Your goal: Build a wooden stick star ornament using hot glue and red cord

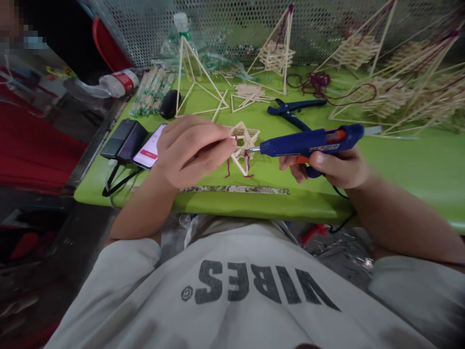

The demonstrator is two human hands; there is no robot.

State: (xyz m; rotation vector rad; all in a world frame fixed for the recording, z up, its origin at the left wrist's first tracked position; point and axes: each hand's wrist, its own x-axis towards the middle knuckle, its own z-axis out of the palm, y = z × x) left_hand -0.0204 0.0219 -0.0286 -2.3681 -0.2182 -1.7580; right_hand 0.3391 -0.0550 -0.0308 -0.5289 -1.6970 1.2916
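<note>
My left hand (198, 150) pinches the left side of a small star-shaped stack of wooden sticks (247, 138); dark red thread hangs from the stack at two places. In my right hand (339, 167) is a blue glue gun (301, 144), its orange trigger under my fingers. The gun's metal nozzle points left and meets or nearly meets the stack near my left fingertips; whether it touches is too small to tell. Blue cutters (290, 111) lie just behind the gun.
Behind stand stick pyramids (199, 82) and hanging stick stacks (276, 55), with dark red cord (316, 85) between. To the left are a phone (148, 150), a black power block (125, 138), a black mouse (169, 104) and stick bundles (152, 89). A patterned strip (236, 190) lies near the front edge.
</note>
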